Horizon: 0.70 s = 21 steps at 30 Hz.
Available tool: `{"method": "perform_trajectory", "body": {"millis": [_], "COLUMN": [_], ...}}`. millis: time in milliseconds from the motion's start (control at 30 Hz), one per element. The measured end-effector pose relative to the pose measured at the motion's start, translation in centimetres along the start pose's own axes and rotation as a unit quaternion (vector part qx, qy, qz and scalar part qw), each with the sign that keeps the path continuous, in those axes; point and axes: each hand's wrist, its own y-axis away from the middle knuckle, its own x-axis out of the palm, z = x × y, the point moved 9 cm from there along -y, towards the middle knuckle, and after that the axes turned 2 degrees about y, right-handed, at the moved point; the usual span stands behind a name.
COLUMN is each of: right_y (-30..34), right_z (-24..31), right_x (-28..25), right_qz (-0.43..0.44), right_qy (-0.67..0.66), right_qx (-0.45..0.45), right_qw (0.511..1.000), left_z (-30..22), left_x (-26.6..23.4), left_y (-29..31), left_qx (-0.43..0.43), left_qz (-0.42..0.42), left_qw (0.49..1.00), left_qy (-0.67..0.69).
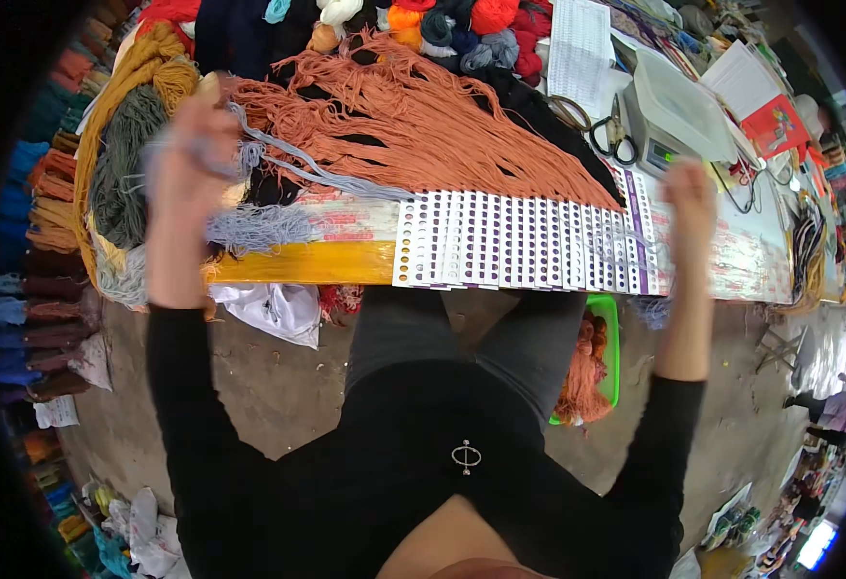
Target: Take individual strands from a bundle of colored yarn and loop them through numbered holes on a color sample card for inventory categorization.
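My left hand (196,145), blurred by motion, is closed around blue-grey yarn (331,178) above the table's left side. That yarn stretches right to a row of white punched cards (500,241) at the table's front edge. Salmon-orange yarn (423,121) fans out behind the cards over black cloth. To the right of the cards is my raised right hand (690,198), its fingers curled closed; what they hold is hidden by blur. Faint blurred blue-grey strands cross the cards beside it. More blue-grey yarn (263,228) lies below my left hand.
Mustard yarn (138,72) and dark grey-green yarn (128,164) hang at the left. Balls of yarn line the back. Scissors (616,140) lie near a digital scale (669,111) at the right. A green basket (608,352) of orange yarn sits below the table.
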Motion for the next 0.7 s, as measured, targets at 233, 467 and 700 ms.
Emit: {"method": "perform_trajectory", "body": {"millis": [233, 467, 700], "right_y": [8.6, 8.6, 8.5], "right_z": [-4.8, -6.8, -7.1], "right_x": [25.9, 26.6, 27.2], "right_qz": [0.281, 0.199, 0.221], "right_qy": [-0.050, 0.142, 0.143], "right_qx": [0.099, 0.111, 0.127], "right_qw": [0.953, 0.963, 0.956], "left_z": [25.8, 27.7, 27.9], "left_x": [4.7, 5.4, 5.2], "left_y": [3.3, 2.8, -1.6], "left_qx": [-0.392, -0.421, -0.248], "left_qz": [0.024, 0.018, 0.015], "left_qw": [0.919, 0.905, 0.936], "left_qy": [0.020, -0.066, -0.250]}}
